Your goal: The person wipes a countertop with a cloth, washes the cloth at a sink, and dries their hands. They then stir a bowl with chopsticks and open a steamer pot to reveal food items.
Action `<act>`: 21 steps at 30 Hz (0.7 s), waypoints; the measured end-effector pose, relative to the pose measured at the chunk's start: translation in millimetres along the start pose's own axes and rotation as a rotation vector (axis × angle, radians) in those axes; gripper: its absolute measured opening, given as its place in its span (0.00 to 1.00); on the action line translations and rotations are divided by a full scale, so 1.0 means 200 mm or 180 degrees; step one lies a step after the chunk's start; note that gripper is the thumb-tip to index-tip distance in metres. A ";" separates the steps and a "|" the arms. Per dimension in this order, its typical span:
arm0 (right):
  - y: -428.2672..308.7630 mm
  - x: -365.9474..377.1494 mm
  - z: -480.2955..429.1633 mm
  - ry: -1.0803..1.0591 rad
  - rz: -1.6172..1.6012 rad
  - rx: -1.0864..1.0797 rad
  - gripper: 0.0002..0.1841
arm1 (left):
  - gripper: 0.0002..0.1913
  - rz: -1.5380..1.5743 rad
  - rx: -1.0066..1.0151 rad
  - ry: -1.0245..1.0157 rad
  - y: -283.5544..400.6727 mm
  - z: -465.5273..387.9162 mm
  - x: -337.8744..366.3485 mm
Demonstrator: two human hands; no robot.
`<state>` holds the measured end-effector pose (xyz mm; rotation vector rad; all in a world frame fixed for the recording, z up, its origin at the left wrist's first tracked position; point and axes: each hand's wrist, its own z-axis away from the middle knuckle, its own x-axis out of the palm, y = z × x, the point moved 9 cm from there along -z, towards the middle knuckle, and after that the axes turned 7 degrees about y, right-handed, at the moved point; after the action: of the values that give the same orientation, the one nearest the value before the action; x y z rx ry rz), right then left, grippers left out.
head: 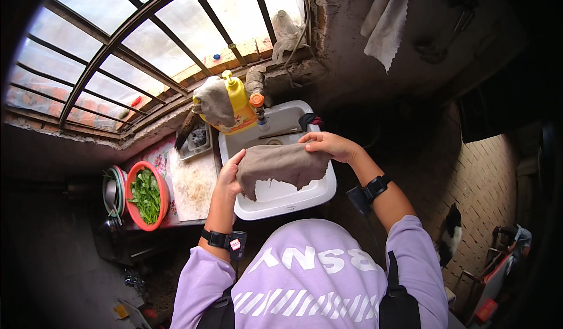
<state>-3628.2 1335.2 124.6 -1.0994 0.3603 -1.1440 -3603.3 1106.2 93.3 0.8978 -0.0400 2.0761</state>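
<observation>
A grey-brown cloth [286, 164] with a ragged lower edge is stretched between my two hands above a white ceramic sink [281, 203]. My left hand [228, 175] grips its left end. At the upper right corner, my right hand [330, 146] pinches the cloth between thumb and fingers. Behind the cloth, part of the sink's drain [275, 142] shows. A tap with an orange handle [257, 100] stands at the sink's back edge. Beside the tap is a yellow pump jug [242, 104], with another grey cloth [214, 100] draped over it.
Left of the sink lies a stained white board [193, 186]. A red-orange basin [165, 197] of leafy greens [146, 197] stands farther left, near stacked bowls [112, 192]. A dark and red cloth [309, 121] hangs on the sink rim. A black-and-white animal [451, 234] is on the brick floor.
</observation>
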 end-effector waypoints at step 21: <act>-0.09 -0.08 -0.01 0.1654 0.2913 -0.1343 0.19 | 0.20 -0.2028 0.1590 -0.0036 0.07 0.19 0.23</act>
<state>-3646.3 1347.2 134.4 -0.8046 1.4007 -0.5016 -3609.0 1115.8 153.7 1.0439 0.6975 1.4919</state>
